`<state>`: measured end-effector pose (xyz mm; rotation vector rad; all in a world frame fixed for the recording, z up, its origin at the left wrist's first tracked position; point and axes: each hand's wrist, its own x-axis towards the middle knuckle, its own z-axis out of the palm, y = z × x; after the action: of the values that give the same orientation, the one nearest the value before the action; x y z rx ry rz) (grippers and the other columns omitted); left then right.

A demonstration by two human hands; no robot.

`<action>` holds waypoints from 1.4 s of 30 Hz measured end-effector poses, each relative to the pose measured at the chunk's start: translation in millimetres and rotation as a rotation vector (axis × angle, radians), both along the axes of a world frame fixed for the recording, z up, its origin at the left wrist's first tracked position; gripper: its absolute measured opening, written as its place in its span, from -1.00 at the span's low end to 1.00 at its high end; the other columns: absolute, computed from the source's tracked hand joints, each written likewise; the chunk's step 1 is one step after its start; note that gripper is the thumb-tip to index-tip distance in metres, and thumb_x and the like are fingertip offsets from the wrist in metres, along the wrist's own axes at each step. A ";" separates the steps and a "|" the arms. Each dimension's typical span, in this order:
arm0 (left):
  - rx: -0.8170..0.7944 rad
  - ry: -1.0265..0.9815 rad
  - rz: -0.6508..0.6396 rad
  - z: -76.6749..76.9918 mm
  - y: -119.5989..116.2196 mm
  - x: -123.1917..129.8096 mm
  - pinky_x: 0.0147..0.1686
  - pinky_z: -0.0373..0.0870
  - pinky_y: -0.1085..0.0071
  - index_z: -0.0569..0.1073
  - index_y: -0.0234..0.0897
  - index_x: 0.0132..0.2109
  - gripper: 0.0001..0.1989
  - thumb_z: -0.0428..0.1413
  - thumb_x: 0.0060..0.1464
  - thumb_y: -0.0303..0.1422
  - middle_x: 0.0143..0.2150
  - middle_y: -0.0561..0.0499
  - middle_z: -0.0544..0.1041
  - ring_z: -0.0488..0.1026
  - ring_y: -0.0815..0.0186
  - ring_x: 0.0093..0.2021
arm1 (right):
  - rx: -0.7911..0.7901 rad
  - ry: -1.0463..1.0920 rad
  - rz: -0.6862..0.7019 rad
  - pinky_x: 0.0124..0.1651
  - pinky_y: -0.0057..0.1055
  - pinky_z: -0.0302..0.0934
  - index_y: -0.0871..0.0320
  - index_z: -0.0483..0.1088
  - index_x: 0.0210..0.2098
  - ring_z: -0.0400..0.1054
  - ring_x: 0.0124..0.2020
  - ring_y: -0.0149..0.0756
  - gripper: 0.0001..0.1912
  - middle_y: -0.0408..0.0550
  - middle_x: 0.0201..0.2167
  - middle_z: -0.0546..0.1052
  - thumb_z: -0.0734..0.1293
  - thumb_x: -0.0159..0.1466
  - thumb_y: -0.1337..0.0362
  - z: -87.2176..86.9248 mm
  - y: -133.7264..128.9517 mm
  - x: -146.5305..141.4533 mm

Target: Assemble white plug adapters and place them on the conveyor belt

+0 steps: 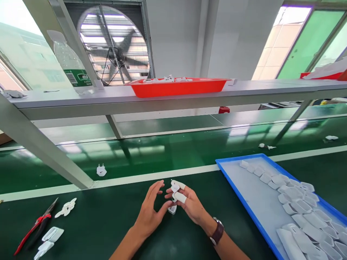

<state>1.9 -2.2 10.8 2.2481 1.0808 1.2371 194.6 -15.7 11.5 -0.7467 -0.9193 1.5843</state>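
Observation:
My right hand (195, 208), with white covers on two fingertips and a watch on the wrist, pinches a small white plastic part (175, 187) above the dark green bench. Fingers partly cover the part, so its exact shape is unclear. Beside it, my left hand (150, 213) has its fingers and thumb spread apart, the thumb tip close to the right hand. Another white plastic piece (172, 209) shows just under the fingers; whether it lies on the bench or is held, I cannot tell.
Red-handled pliers (36, 225) lie at left near white plastic pieces (52, 234). At right, a blue-rimmed tray (244, 202) bears several white covers. A white plug (101, 170) sits on the green surface behind. Overhead, a shelf holds a red tray (179, 88) and a bottle (72, 65).

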 end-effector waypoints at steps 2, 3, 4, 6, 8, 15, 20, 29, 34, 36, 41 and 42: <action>-0.054 -0.010 -0.002 -5.9 -1.2 3.5 0.04 0.59 0.09 0.21 -0.06 0.35 -0.33 0.27 0.19 -0.20 0.24 -0.19 0.39 0.53 0.05 0.08 | -0.049 0.043 -0.004 -0.03 -0.10 0.43 0.15 0.40 0.05 0.54 -0.04 -0.06 -0.46 0.08 -0.05 0.57 0.51 0.20 0.00 -2.7 -1.0 -5.3; -0.052 -0.014 0.006 -8.4 -2.2 6.2 0.06 0.57 0.07 0.25 -0.08 0.34 -0.33 0.30 0.16 -0.20 0.22 -0.19 0.41 0.52 0.03 0.09 | -0.069 0.050 -0.015 0.00 -0.07 0.42 0.14 0.39 0.06 0.55 -0.07 -0.05 -0.44 0.08 -0.06 0.58 0.50 0.20 -0.03 -4.5 -1.3 -7.7; -0.037 -0.021 0.011 -10.3 -3.1 9.1 0.07 0.56 0.06 0.29 -0.09 0.31 -0.38 0.30 0.16 -0.20 0.18 -0.18 0.44 0.51 0.03 0.09 | -0.083 0.050 -0.025 0.02 -0.04 0.41 0.14 0.37 0.08 0.56 -0.09 -0.06 -0.41 0.06 -0.08 0.59 0.49 0.21 -0.06 -6.5 -1.4 -9.7; 0.000 -0.052 -0.012 -11.8 -4.3 14.1 0.07 0.54 0.09 0.43 -0.11 0.20 -0.57 0.24 0.22 -0.25 0.06 -0.15 0.52 0.51 0.06 0.07 | -0.089 0.025 -0.030 0.05 -0.03 0.40 0.10 0.33 0.14 0.57 -0.10 -0.07 -0.36 0.03 -0.08 0.59 0.47 0.22 -0.10 -10.8 -1.9 -11.5; -0.021 -0.115 -0.049 -11.1 -4.5 16.4 0.05 0.54 0.14 0.53 -0.11 0.08 -0.75 0.17 0.28 -0.28 -0.03 -0.12 0.57 0.53 0.10 0.02 | -0.068 -0.017 -0.018 0.08 -0.06 0.39 0.06 0.30 0.19 0.55 -0.06 -0.09 -0.33 0.01 -0.04 0.58 0.44 0.23 -0.14 -14.9 -2.8 -10.7; -0.667 -0.552 0.020 -4.7 -3.6 6.4 -0.14 0.59 0.25 0.58 -0.22 0.03 -0.59 0.18 0.21 -0.04 -0.22 -0.08 0.66 0.61 0.16 -0.26 | 0.195 -0.508 -0.216 -0.05 -0.10 0.43 0.07 0.22 0.33 0.50 -0.21 -0.18 -0.29 -0.04 -0.20 0.54 0.43 0.27 0.02 -24.7 -4.8 2.9; -0.815 -0.615 -0.079 1.1 -6.8 9.2 -0.28 0.50 0.35 0.62 -0.32 -0.06 -0.56 0.25 0.14 -0.02 -0.48 0.00 0.57 0.49 0.27 -0.43 | 0.690 -0.840 -0.347 0.19 -0.07 0.32 -0.02 0.41 0.18 0.38 0.12 -0.08 -0.54 0.05 0.08 0.49 0.41 0.28 0.27 -20.8 -4.8 10.4; -0.500 -0.203 -0.087 -34.4 0.1 11.4 0.20 0.36 -0.02 0.46 -0.11 0.21 -0.32 0.41 -0.10 -0.28 0.20 -0.16 0.48 0.39 -0.05 0.20 | 0.370 -0.600 -0.387 -0.10 -0.26 0.46 0.07 0.47 0.04 0.52 -0.16 -0.19 -0.62 0.01 -0.12 0.57 0.44 0.22 0.22 -26.4 6.7 17.5; -0.448 -0.029 -0.169 -35.2 1.0 16.2 0.21 0.37 0.02 0.49 -0.11 0.11 -0.59 0.20 0.09 -0.42 0.10 -0.09 0.54 0.45 0.06 0.13 | 0.347 -0.469 -0.445 -0.11 -0.31 0.47 0.10 0.52 -0.05 0.53 -0.17 -0.22 -0.66 0.02 -0.10 0.57 0.48 0.18 0.23 -25.0 10.2 27.7; -0.417 -0.048 -0.166 -24.9 3.7 11.8 0.20 0.38 0.10 0.46 -0.11 0.15 -0.58 0.15 0.14 -0.42 0.12 -0.08 0.52 0.46 0.12 0.11 | 0.392 -0.473 -0.441 -0.11 -0.32 0.47 0.09 0.53 -0.03 0.53 -0.14 -0.22 -0.67 0.05 -0.02 0.55 0.47 0.20 0.24 -24.3 8.5 31.3; -0.470 -0.230 -0.145 -15.9 7.8 -4.6 0.21 0.37 0.09 0.41 -0.10 0.25 -0.50 0.20 0.16 -0.32 0.12 -0.11 0.47 0.46 0.11 0.09 | 0.413 -0.612 -0.422 -0.13 -0.34 0.50 0.07 0.53 0.00 0.57 -0.16 -0.20 -0.67 0.03 -0.09 0.63 0.46 0.23 0.26 -24.1 0.9 27.6; -0.547 -0.324 -0.164 -18.0 7.1 -7.0 0.19 0.39 0.09 0.39 -0.12 0.27 -0.46 0.23 0.15 -0.27 0.11 -0.12 0.48 0.47 0.10 0.08 | 0.412 -0.645 -0.429 -0.15 -0.35 0.51 0.07 0.53 0.00 0.58 -0.18 -0.20 -0.67 0.01 -0.13 0.65 0.46 0.23 0.26 -23.5 -0.7 24.9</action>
<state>-5.1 5.0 -7.2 1.6249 0.9450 1.0341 219.4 -16.3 -12.1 -1.0887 -1.3825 0.7390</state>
